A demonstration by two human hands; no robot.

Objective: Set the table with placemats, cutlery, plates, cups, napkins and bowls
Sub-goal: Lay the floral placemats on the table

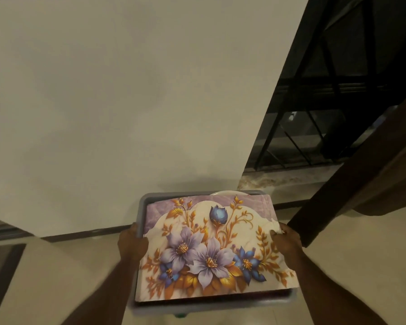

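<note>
While both hands carry the grey tray [143, 208] at lower centre of the head view, the floral placemats [211, 249] ride loose on top, overhanging its right rim. Left hand [132, 242] curls round the left rim; right hand [285, 240] grips rim and mat edge together. Any tilt could slide them off. Long axis runs bottom-to-top of frame, away from the body.

Tray [143, 208]: grey plastic, smooth, matt. Placemat [211, 249]: floral print, smooth with a slight sheen; material cannot be told. Wall [103, 90]: matt painted plaster. Floor [56, 266]: pale, smooth tile. Door frame [352, 198]: dark wood.
</note>
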